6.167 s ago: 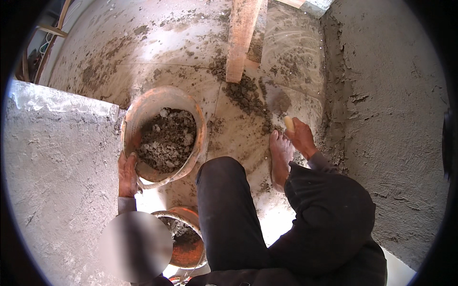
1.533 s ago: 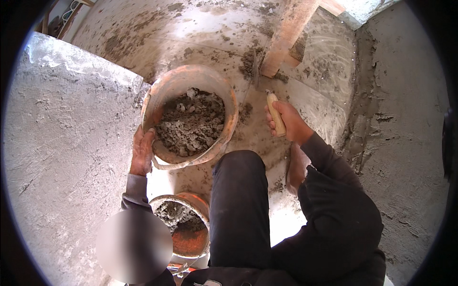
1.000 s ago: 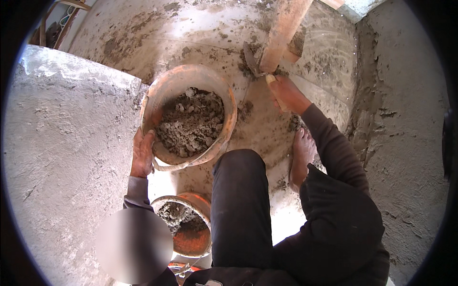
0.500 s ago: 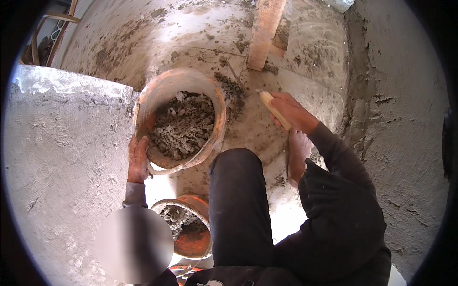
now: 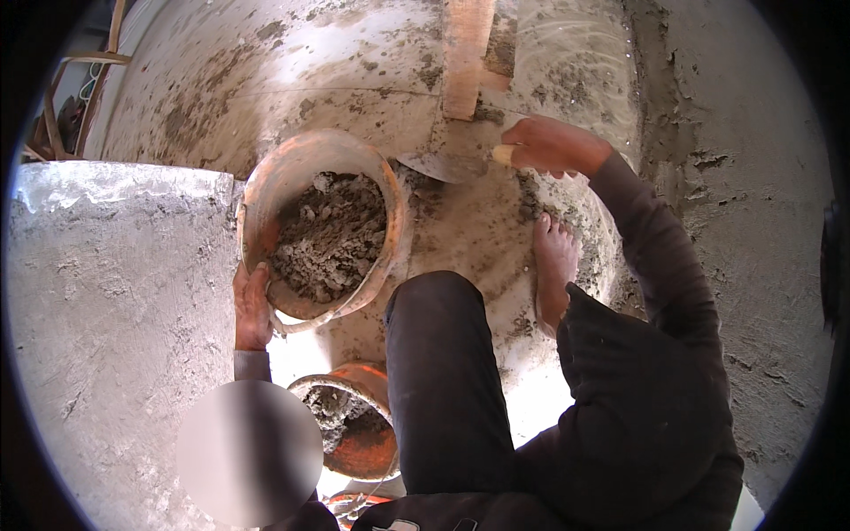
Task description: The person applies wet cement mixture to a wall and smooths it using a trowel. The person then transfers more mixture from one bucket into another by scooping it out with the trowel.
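My left hand (image 5: pixel 253 305) grips the near left rim of a large orange bucket (image 5: pixel 292 161), which leans toward me. Lumpy grey mortar (image 5: pixel 332 234) partly fills it. In my right hand (image 5: pixel 556 144) is the pale wooden handle of a trowel; my fingers are closed round it. The trowel blade (image 5: pixel 443 166) lies low over the floor, just right of the bucket, its tip pointing left toward the bucket's wall. Some loose mortar (image 5: pixel 425 196) shows on the floor beside the blade.
A second orange bucket (image 5: pixel 359 456) holding mortar stands near my left knee. An upright wooden plank (image 5: pixel 467 62) rests on the floor ahead. Rough plastered surfaces rise at the left (image 5: pixel 115 292) and right (image 5: pixel 761 292). My bare foot (image 5: pixel 556 261) is on the stained floor (image 5: pixel 354 106).
My right hand has moved away from me and a little right. The trowel has turned, so its blade now points left across the spilled mortar. My left hand stays on the bucket rim.
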`<state>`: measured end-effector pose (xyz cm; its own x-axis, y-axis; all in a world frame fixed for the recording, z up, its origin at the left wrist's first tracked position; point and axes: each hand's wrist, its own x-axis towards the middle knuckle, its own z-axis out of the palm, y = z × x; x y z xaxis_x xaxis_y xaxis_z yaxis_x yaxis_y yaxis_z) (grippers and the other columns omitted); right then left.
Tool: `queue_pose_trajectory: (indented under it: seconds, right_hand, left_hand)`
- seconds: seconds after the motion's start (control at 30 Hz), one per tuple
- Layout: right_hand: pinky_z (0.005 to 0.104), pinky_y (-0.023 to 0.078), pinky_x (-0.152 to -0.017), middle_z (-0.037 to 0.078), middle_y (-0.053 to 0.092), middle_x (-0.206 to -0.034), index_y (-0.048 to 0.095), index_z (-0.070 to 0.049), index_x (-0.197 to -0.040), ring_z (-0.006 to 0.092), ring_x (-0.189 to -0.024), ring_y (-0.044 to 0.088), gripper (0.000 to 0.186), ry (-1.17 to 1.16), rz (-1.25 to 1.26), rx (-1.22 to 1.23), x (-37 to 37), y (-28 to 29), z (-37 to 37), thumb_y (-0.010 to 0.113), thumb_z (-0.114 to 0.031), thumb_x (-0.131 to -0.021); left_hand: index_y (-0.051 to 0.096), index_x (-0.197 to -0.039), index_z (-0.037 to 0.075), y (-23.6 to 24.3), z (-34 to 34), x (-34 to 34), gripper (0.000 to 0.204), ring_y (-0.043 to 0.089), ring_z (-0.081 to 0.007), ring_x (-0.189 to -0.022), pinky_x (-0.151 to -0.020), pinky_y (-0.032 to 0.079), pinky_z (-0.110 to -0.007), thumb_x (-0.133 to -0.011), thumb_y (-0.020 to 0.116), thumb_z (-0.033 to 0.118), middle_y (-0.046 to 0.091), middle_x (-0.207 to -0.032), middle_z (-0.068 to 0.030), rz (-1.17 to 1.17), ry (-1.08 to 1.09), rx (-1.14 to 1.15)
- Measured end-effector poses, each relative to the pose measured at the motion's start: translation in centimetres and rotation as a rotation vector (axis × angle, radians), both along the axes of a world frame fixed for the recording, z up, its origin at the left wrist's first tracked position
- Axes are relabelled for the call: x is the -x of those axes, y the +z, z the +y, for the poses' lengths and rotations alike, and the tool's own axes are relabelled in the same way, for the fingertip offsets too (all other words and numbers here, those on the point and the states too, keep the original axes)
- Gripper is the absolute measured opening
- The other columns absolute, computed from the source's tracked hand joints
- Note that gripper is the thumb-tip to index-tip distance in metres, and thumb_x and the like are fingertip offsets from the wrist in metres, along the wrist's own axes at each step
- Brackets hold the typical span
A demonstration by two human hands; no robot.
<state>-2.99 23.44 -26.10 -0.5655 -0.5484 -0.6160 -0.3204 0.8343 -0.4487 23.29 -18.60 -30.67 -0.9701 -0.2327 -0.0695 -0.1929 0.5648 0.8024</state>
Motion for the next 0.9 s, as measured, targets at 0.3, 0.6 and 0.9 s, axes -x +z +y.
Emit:
queue_pose_trajectory:
  seconds: [0.3,0.6,0.9]
  right_hand:
    - [0.0257,0.049,-0.044,0.005,0.06,-0.085,0.054,-0.004,-0.115,0.0124,-0.058,0.059,0.031,-0.61,-0.561,0.648,-10.1,-7.2,2.3,0.052,-0.025,-0.093]
    - [0.0326,0.05,-0.047,0.005,0.054,-0.083,0.047,-0.006,-0.117,0.0125,-0.059,0.056,0.029,-0.73,-0.948,0.637,-13.7,-9.5,-3.2,0.048,-0.023,-0.093]
    - [0.0336,0.047,-0.045,0.006,0.056,-0.079,0.052,-0.003,-0.111,0.0138,-0.058,0.057,0.027,-0.899,-0.718,0.622,-13.6,-7.4,1.4,0.05,-0.021,-0.091]
  left_hand:
    - [0.048,-0.135,-0.001,-0.6,-0.8,0.8,0.048,0.053,-0.0184,-0.11,-0.1,0.041,-0.032,-0.096,0.052,0.026,0.058,-0.122,-0.0084,-0.184,0.203,-0.442]
    - [0.05,-0.133,-0.001,0.7,1.0,0.8,0.042,0.051,-0.0185,-0.103,-0.094,0.042,-0.032,-0.099,0.048,0.024,0.055,-0.116,-0.008,-0.182,0.231,-0.367]
    - [0.046,-0.139,-0.002,-1.6,-1.9,-0.7,0.046,0.049,-0.0218,-0.119,-0.104,0.037,-0.033,-0.1,0.046,0.023,0.053,-0.132,-0.0123,0.02,-0.078,0.12]
